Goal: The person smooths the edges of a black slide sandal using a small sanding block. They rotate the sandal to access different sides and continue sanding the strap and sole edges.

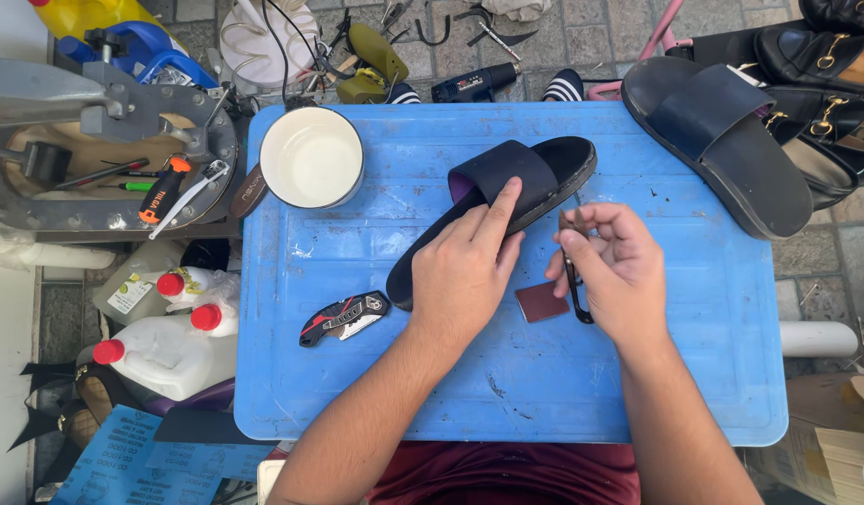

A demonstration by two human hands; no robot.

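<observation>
Head view of a repair on a blue bench (638, 393). A dark slide sandal (507, 201) lies diagonally across the middle of the bench, toe end toward the far right, heel end toward the person. The left hand (464, 271) rests flat on the heel half of the sandal, its forefinger stretched up onto the strap — a pressing hold that pins the sandal down, not a closed grip. The right hand (614, 266) hovers just beside the sandal's right edge, its grip pinched shut on a thin dark tool (574, 281) that hangs down between thumb and fingers; what kind of tool it is cannot be told. A small reddish-brown abrasive patch (541, 301) lies on the bench between the two hands, under the tool.

Judged step: steadying the sandal while the tool is brought to the sole edge near the strap. The next move likely calls for a firm left-hand press and a careful tool angle along that edge.

Also shown — a white bowl (312, 156), a folding knife (344, 317), a second sandal (717, 140).
</observation>
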